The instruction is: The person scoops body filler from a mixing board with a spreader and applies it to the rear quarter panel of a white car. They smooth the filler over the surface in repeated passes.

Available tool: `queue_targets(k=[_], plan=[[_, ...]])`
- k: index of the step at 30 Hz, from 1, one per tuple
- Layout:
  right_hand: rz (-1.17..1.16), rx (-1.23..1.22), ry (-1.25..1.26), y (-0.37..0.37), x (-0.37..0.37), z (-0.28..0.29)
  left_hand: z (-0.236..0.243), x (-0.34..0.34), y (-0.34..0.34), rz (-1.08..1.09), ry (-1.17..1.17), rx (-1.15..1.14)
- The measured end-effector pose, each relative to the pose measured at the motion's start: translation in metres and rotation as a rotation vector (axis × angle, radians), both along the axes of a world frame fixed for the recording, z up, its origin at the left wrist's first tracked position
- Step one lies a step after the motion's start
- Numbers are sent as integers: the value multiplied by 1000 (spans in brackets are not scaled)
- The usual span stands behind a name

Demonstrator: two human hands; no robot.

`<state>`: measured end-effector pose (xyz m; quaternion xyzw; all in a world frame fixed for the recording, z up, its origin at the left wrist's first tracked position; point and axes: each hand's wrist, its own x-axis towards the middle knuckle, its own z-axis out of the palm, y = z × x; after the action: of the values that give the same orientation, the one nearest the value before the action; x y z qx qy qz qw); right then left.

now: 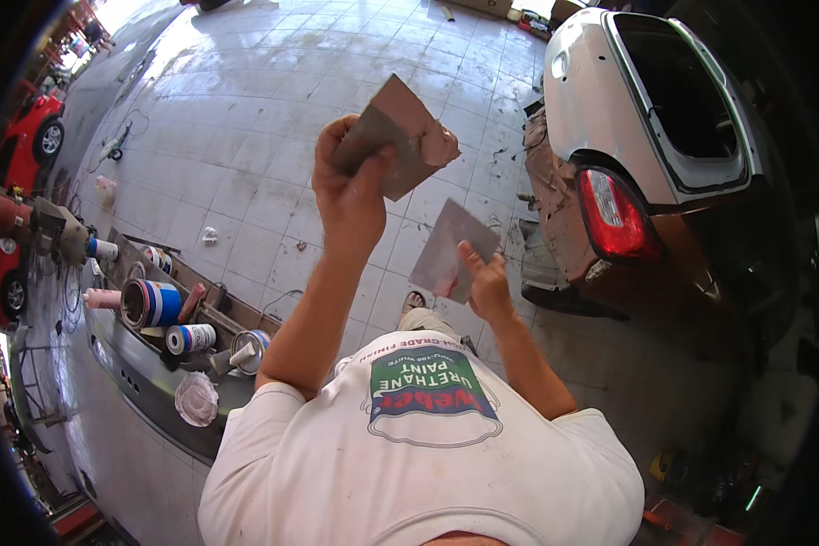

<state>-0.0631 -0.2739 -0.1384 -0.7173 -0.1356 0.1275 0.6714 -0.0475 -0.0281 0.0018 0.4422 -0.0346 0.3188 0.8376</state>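
The left fingers are partly hidden by the gripped, pink-caked plate; a grey, pink-streaked sheet is held by the right fingers.

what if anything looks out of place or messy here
A crumpled white scrap lies loose on the tiled floor, left of the left forearm, looking like stray litter. Pink paste is lumped unevenly at the edge of the spreader in the left hand.
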Motion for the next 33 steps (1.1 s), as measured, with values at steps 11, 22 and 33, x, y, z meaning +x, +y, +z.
queue_targets(k=[11, 22, 33], plan=[[-71, 898, 450, -26, 122, 73, -139, 96, -11, -163, 56, 1424], [-433, 587, 111, -44, 217, 115, -40, 297, 14, -390, -310, 1290], [-1168, 198, 176, 47, 324, 92, -71, 424, 2, -900, -621, 988]])
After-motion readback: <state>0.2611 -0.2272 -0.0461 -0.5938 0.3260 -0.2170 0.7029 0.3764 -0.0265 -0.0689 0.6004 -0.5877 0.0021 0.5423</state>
